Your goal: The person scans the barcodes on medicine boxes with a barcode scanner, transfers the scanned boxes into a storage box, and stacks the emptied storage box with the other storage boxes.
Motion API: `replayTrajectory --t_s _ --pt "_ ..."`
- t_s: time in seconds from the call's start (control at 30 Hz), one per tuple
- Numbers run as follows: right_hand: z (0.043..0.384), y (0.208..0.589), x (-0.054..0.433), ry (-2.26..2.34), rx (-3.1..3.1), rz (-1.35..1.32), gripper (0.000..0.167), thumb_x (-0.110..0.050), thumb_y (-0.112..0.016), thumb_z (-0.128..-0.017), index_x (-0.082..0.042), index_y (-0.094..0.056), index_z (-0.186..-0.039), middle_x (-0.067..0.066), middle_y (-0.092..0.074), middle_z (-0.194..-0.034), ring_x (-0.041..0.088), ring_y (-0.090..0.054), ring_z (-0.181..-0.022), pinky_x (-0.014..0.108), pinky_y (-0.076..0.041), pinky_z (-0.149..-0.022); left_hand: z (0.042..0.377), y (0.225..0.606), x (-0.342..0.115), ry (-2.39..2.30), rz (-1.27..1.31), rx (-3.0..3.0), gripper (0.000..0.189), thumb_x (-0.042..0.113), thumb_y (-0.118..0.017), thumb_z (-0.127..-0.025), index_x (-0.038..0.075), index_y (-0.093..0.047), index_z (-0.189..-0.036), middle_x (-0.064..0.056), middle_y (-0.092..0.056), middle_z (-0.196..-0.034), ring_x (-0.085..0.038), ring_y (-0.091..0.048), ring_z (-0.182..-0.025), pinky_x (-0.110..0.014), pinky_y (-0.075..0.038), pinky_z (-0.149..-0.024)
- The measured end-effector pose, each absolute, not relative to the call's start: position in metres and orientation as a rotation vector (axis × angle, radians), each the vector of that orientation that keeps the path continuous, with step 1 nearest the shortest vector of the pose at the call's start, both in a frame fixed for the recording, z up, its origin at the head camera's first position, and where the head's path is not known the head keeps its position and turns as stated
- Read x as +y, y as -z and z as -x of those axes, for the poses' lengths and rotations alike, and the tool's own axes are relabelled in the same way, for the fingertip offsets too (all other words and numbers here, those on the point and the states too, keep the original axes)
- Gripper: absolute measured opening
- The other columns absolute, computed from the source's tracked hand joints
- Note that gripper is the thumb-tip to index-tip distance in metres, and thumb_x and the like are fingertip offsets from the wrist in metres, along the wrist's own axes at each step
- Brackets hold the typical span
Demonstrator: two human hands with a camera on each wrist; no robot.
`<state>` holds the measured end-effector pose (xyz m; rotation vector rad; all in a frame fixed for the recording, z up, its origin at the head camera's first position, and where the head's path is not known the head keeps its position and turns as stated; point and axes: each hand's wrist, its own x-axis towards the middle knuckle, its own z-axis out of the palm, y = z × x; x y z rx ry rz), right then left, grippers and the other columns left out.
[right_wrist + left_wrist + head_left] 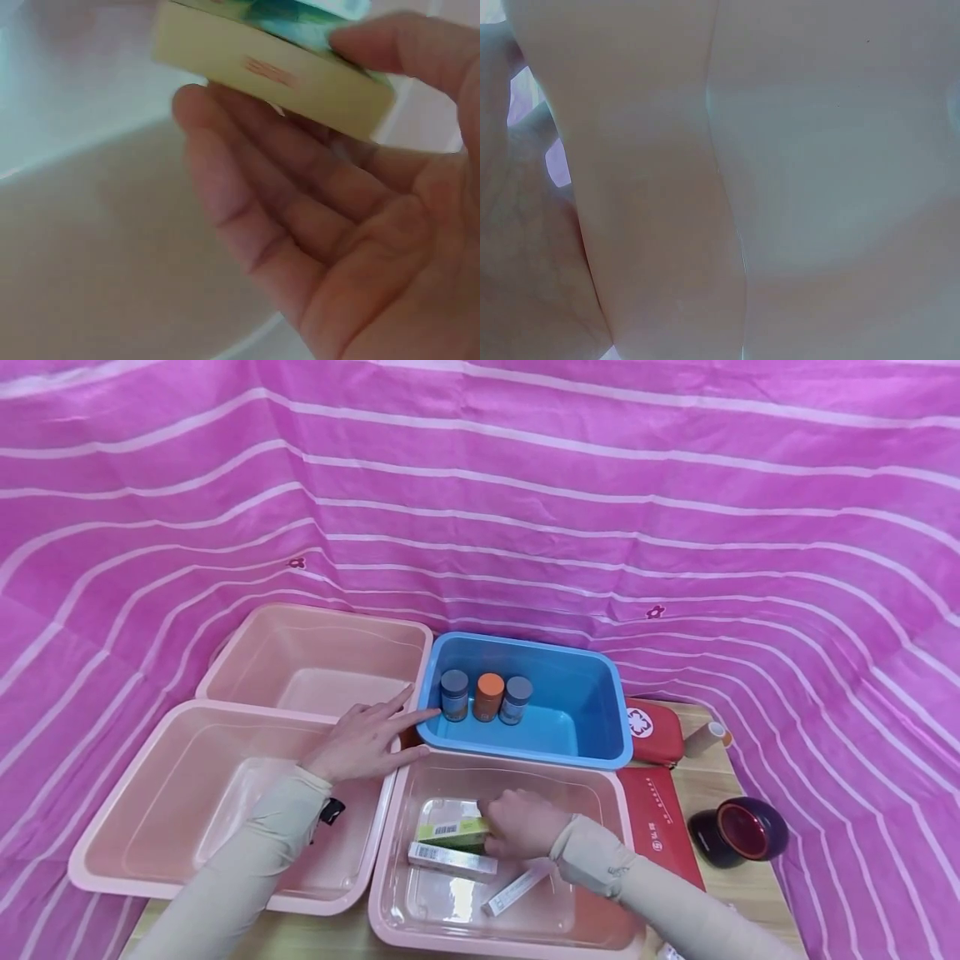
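In the front middle pink bin (pixel 386 893), my right hand (pixel 525 824) grips the end of a small green carton (pixel 453 832). The right wrist view shows the carton (pixel 277 71) between the thumb and the curled fingers, its pale end turned to the camera. A white carton (pixel 452 861) lies beside the green one, and a slim white carton (pixel 517 888) lies at an angle nearer the front. My left hand (pixel 363 739) rests with spread, straight fingers over the rims where the bins meet; one fingertip reaches the blue bin's edge. Mostly pink plastic fills the left wrist view.
Two grey-capped jars (pixel 454 695) (pixel 516 700) and an orange-capped jar (pixel 488 697) stand in the blue bin (pixel 525 760). Pink bins stand front left (pixel 112 827) and back left (pixel 247 639). On the right are a red case (pixel 656 735), a red flat package (pixel 660 810) and a dark round object (pixel 738 831).
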<state>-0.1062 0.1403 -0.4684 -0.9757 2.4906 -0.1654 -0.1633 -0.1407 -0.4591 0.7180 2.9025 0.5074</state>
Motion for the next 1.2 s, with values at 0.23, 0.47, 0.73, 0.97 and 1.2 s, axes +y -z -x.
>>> replayTrajectory --t_s 0.23,0.47,0.73,0.97,1.2 --pt "0.108 0.440 0.164 0.591 2.548 0.906 0.019 -0.019 -0.074 -0.093 -0.013 -0.062 -0.106 0.001 -0.075 -0.089 0.012 -0.075 -0.079 0.019 -0.059 -0.065 0.163 0.460 -0.141 -0.498 -0.733 2.906 0.068 0.063 -0.061 -0.094 0.041 -0.043 -0.156 -0.014 -0.026 -0.169 -0.043 -0.045 -0.145 -0.062 -0.039 -0.112" --pt "0.106 0.402 0.208 0.984 2.598 0.770 0.026 -0.013 -0.071 -0.095 -0.010 -0.058 -0.118 0.007 -0.078 -0.091 0.015 -0.077 -0.076 0.019 -0.056 -0.052 0.163 0.460 -0.141 -0.488 -0.736 2.904 0.069 0.067 -0.059 -0.094 0.041 -0.042 -0.156 -0.014 -0.026 -0.169 -0.042 -0.044 -0.145 -0.061 -0.039 -0.112" --pt "0.098 0.365 0.258 1.100 2.878 0.653 0.024 -0.009 -0.075 -0.091 -0.010 -0.063 -0.111 -0.009 -0.068 -0.070 -0.001 -0.062 -0.055 0.021 -0.050 -0.044 0.163 0.459 -0.140 -0.503 -0.727 2.908 0.069 0.066 -0.059 -0.094 0.042 -0.042 -0.156 -0.014 -0.025 -0.170 -0.043 -0.047 -0.142 -0.061 -0.040 -0.112" --pt "0.083 0.345 0.308 1.126 3.029 0.375 0.025 -0.013 -0.077 -0.092 -0.009 -0.065 -0.113 -0.005 -0.067 -0.064 0.001 -0.058 -0.046 0.022 -0.043 -0.038 0.165 0.458 -0.139 -0.508 -0.745 2.911 0.069 0.063 -0.061 -0.094 0.040 -0.043 -0.156 -0.015 -0.025 -0.170 -0.044 -0.050 -0.140 -0.061 -0.040 -0.111" --pt "0.065 0.349 0.358 1.085 3.016 -0.019 0.035 -0.027 -0.073 -0.097 -0.005 -0.061 -0.120 -0.004 -0.062 -0.059 0.016 -0.056 -0.040 0.030 -0.046 -0.039 0.165 0.460 -0.141 -0.499 -0.741 2.911 0.070 0.066 -0.060 -0.094 0.041 -0.042 -0.156 -0.014 -0.025 -0.170 -0.045 -0.050 -0.140 -0.061 -0.040 -0.111"
